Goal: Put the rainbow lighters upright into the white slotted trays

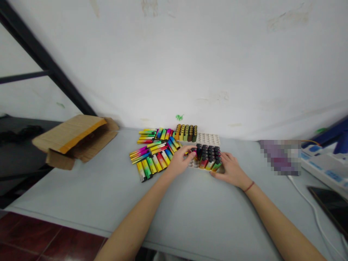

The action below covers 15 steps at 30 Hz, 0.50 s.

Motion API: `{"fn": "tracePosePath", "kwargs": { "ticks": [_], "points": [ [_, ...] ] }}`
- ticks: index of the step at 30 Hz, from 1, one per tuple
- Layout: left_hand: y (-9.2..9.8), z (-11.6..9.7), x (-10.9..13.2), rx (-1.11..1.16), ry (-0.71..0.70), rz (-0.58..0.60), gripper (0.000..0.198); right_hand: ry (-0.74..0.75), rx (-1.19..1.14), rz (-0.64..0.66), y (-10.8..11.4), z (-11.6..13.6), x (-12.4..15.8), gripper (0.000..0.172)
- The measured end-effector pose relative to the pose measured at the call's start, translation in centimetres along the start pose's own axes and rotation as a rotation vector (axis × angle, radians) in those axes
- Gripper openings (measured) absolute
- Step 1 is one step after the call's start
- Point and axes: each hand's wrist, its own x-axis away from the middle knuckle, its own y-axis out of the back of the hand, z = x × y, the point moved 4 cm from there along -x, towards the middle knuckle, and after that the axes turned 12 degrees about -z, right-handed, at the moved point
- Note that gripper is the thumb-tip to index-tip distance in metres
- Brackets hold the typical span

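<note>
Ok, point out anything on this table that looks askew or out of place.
The cardboard box seems tipped on its side at the left edge of the table, flaps splayed open. The loose lighters lie fanned at mixed angles beside the tray, not in rows. Nothing looks spilled or broken.

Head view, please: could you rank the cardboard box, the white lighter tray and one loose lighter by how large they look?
1. cardboard box, clearly largest.
2. white tray.
3. loose lighter, smallest.
All sit at a similar distance from the camera, so nearness hardly skews this.
</note>
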Motion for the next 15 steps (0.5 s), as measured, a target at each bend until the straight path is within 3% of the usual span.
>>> {"fn": "tracePosePath", "kwargs": {
  "ticks": [8, 15],
  "points": [
    [0.1, 0.1, 0.2, 0.045, -0.064, -0.021, 0.024, 0.009, 0.005, 0.003, 0.0, -0.1, 0.0, 0.070],
    [0.4, -1.4, 0.4, -0.127, -0.324, 0.024, 0.018, 0.005, 0.001, -0.002, 0.0, -0.1, 0.0, 0.068]
  ]
}}
